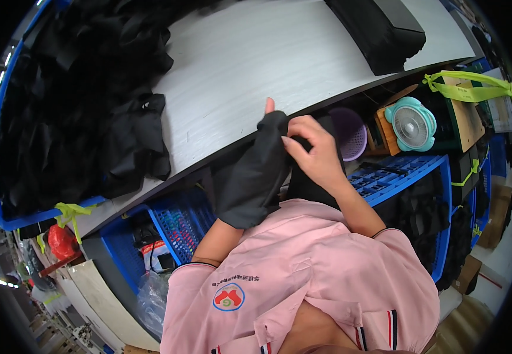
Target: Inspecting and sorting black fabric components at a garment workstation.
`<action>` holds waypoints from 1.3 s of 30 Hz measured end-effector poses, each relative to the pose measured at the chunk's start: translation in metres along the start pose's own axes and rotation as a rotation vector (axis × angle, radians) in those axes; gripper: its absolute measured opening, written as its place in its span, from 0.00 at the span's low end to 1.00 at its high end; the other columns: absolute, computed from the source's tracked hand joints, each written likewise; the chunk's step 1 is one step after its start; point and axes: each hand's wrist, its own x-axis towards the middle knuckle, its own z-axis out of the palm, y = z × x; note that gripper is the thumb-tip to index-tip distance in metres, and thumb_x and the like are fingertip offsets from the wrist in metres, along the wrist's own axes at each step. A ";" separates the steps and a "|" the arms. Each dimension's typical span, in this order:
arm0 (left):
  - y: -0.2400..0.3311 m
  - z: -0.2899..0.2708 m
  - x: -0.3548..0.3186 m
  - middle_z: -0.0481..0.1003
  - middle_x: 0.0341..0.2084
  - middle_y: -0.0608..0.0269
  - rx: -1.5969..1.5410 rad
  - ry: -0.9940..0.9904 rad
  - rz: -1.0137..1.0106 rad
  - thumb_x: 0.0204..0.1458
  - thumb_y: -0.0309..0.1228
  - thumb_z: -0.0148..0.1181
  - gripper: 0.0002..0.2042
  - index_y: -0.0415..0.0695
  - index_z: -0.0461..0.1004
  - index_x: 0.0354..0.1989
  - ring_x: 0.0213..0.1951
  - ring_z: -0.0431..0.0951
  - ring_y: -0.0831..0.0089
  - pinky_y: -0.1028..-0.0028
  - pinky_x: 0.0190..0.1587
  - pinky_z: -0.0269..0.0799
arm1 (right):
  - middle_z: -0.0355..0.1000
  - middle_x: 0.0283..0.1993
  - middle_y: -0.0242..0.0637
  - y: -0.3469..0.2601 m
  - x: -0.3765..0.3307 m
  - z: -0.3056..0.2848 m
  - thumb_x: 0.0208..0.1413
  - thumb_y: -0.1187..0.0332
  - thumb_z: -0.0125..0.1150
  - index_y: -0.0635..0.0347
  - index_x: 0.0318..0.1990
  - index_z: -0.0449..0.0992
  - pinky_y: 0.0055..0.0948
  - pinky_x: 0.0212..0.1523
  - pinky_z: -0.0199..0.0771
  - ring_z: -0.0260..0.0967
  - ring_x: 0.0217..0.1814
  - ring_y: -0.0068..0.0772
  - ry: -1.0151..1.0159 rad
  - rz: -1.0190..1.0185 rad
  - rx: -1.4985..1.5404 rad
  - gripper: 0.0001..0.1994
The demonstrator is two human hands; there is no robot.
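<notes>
Pulling a black glove (254, 177) over the left hand (269, 107), only one fingertip showing past the cloth, the right hand (315, 154) pinches its edge at the gray table (256, 65) rim; the fitting looks partly done, beside a black cloth pile (85, 100).

A limp black fabric piece (256, 177) hangs draped over the left forearm.

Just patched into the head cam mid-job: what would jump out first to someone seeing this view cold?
Dead centre, at the near edge of the pale table, the left hand is sheathed in a black fabric sleeve while the right hand pinches its top. A big heap of black fabric pieces fills the table's left side. Below the table on the right, a small teal fan sits beside a purple basket.
</notes>
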 end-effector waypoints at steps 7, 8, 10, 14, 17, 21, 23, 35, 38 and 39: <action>0.004 -0.034 -0.004 0.44 0.75 0.62 -0.293 0.206 -0.136 0.64 0.20 0.51 0.35 0.48 0.41 0.76 0.72 0.55 0.59 0.68 0.62 0.65 | 0.78 0.42 0.38 0.022 0.001 -0.043 0.62 0.70 0.57 0.61 0.33 0.77 0.39 0.67 0.60 0.74 0.49 0.36 -0.136 0.209 1.028 0.07; 0.008 -0.034 -0.006 0.44 0.75 0.62 -0.291 0.209 -0.137 0.64 0.20 0.51 0.35 0.48 0.41 0.76 0.72 0.55 0.59 0.68 0.62 0.65 | 0.78 0.41 0.38 0.023 0.007 -0.054 0.63 0.69 0.57 0.62 0.34 0.78 0.36 0.65 0.62 0.74 0.49 0.33 -0.084 0.188 0.943 0.07; 0.021 -0.032 -0.011 0.45 0.75 0.57 -0.041 0.166 -0.186 0.64 0.23 0.51 0.34 0.49 0.43 0.76 0.71 0.56 0.57 0.67 0.62 0.65 | 0.78 0.41 0.37 0.015 0.011 -0.061 0.63 0.69 0.57 0.62 0.35 0.78 0.33 0.63 0.64 0.74 0.48 0.29 -0.024 0.168 0.857 0.08; 0.024 -0.003 -0.013 0.50 0.74 0.56 -0.416 0.179 -0.351 0.66 0.30 0.51 0.31 0.45 0.48 0.75 0.71 0.58 0.57 0.65 0.63 0.64 | 0.78 0.41 0.32 -0.003 0.013 -0.018 0.62 0.70 0.60 0.65 0.41 0.79 0.23 0.51 0.70 0.71 0.46 0.19 -0.218 0.323 0.261 0.07; 0.009 0.001 -0.017 0.50 0.74 0.56 -0.438 0.141 -0.370 0.66 0.30 0.51 0.30 0.44 0.48 0.75 0.71 0.57 0.57 0.65 0.64 0.63 | 0.76 0.39 0.31 -0.011 0.008 0.010 0.59 0.71 0.62 0.64 0.40 0.78 0.23 0.48 0.70 0.70 0.45 0.19 -0.265 0.216 0.115 0.06; -0.009 -0.011 -0.026 0.50 0.74 0.56 -0.472 0.078 -0.402 0.66 0.31 0.50 0.30 0.44 0.48 0.75 0.71 0.57 0.56 0.64 0.65 0.62 | 0.75 0.39 0.30 0.012 0.007 0.023 0.59 0.70 0.62 0.65 0.40 0.77 0.23 0.49 0.69 0.70 0.44 0.19 -0.359 0.287 0.415 0.07; -0.018 -0.020 -0.036 0.50 0.74 0.56 -0.487 0.044 -0.420 0.66 0.31 0.50 0.30 0.44 0.48 0.74 0.71 0.57 0.56 0.64 0.65 0.62 | 0.75 0.40 0.32 0.014 0.007 0.028 0.60 0.67 0.64 0.65 0.41 0.77 0.27 0.48 0.70 0.71 0.45 0.22 -0.199 0.491 0.692 0.10; -0.083 -0.039 -0.030 0.51 0.73 0.56 -0.604 -0.142 -0.512 0.67 0.33 0.48 0.29 0.42 0.48 0.74 0.71 0.57 0.55 0.63 0.67 0.60 | 0.75 0.36 0.24 0.010 -0.002 -0.008 0.68 0.61 0.55 0.58 0.37 0.76 0.17 0.36 0.70 0.70 0.35 0.13 -0.342 0.579 1.220 0.11; -0.098 -0.028 -0.042 0.51 0.73 0.56 -0.629 -0.205 -0.537 0.67 0.34 0.48 0.29 0.41 0.48 0.74 0.71 0.57 0.55 0.62 0.68 0.59 | 0.77 0.38 0.28 0.013 0.011 0.002 0.68 0.61 0.54 0.60 0.42 0.76 0.22 0.42 0.77 0.75 0.38 0.18 -0.162 0.696 1.246 0.12; -0.099 -0.032 -0.055 0.51 0.73 0.56 -0.636 -0.228 -0.546 0.67 0.34 0.48 0.29 0.41 0.48 0.74 0.71 0.57 0.55 0.62 0.68 0.59 | 0.77 0.38 0.30 0.016 0.018 0.001 0.68 0.61 0.54 0.60 0.42 0.76 0.24 0.43 0.78 0.76 0.39 0.20 -0.101 0.745 1.296 0.12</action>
